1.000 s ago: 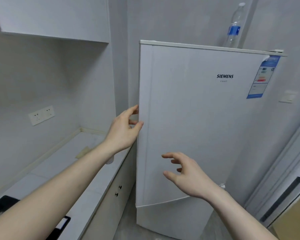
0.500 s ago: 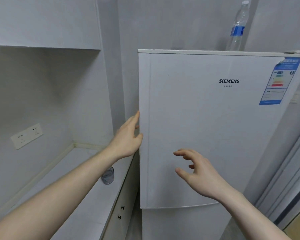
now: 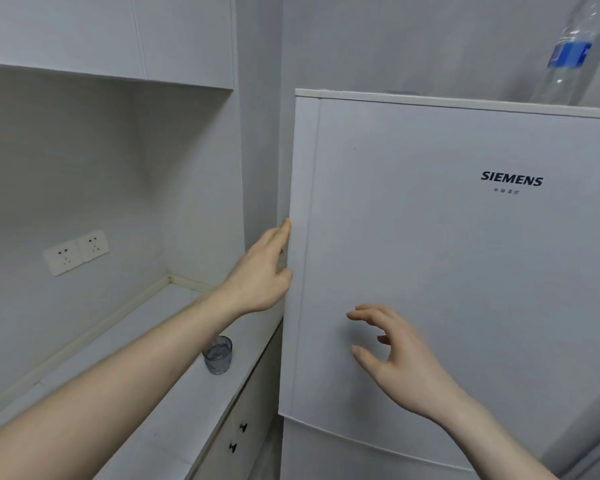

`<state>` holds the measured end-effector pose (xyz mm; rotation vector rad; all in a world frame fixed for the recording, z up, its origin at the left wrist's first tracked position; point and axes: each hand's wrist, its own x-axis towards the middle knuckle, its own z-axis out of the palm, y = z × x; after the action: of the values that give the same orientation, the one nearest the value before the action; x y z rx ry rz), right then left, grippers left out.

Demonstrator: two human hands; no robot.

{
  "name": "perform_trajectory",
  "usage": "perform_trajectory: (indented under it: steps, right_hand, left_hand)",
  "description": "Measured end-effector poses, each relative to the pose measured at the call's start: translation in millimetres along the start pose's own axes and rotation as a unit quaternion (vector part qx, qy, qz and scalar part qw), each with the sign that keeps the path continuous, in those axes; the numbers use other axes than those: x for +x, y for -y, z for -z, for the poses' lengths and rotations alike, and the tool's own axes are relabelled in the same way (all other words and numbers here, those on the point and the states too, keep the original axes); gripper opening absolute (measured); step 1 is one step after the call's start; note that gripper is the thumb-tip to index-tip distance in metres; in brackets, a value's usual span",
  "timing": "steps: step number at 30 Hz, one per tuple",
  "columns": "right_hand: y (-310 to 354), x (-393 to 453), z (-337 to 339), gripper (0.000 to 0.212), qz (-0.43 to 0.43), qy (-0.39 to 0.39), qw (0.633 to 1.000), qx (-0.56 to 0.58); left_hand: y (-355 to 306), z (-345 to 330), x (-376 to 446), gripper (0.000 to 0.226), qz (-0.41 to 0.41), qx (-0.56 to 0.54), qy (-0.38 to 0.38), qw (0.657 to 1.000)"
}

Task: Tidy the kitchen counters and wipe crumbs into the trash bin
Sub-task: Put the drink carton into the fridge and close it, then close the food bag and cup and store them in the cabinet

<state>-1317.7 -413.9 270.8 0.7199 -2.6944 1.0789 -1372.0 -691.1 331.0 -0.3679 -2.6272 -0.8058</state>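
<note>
A white fridge door (image 3: 430,271) with a Siemens logo fills the right half of the view. My left hand (image 3: 257,278) is at the door's left edge: the thumb lies on the front face and the fingers reach behind the edge, mostly hidden. In front of the door, lower down, my right hand (image 3: 402,362) hovers with loosely curled fingers and holds nothing. The white kitchen counter (image 3: 146,358) runs along the left wall up to the fridge. A small clear glass (image 3: 218,355) stands on it near its front edge.
A plastic water bottle (image 3: 568,53) with a blue label stands on top of the fridge. Two wall sockets (image 3: 75,251) sit above the counter, under an upper cabinet (image 3: 118,32). Base cabinet doors with black knobs (image 3: 238,436) are below the counter.
My left hand has closed in on the fridge door's left edge, thumb now on the front. The view has moved nearer the fridge. My right hand still hovers before the door.
</note>
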Motion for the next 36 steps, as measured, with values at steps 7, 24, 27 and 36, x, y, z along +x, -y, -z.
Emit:
perform_trajectory:
  steps: [7, 24, 27, 36]
  right_hand:
    - [-36.3, 27.4, 22.4, 0.041, 0.039, 0.036, 0.999, 0.012]
    - [-80.1, 59.4, 19.9, 0.044, 0.08, 0.101, 0.991, 0.025]
    - [-71.2, 63.2, 7.3, 0.045, 0.081, 0.117, 0.989, 0.031]
    - [-32.3, 62.8, -42.0, 0.051, 0.103, 0.181, 0.978, 0.033]
  left_hand:
    - [-6.2, -29.6, 27.5, 0.083, 0.038, 0.066, 0.019, 0.997]
    - [-4.8, -72.5, 21.6, 0.101, 0.058, 0.159, 0.052, 0.984]
    - [3.0, -70.8, 5.3, 0.098, 0.099, 0.151, 0.096, 0.979]
    - [68.3, -27.5, -170.3, 0.08, 0.273, 0.102, 0.067, 0.954]
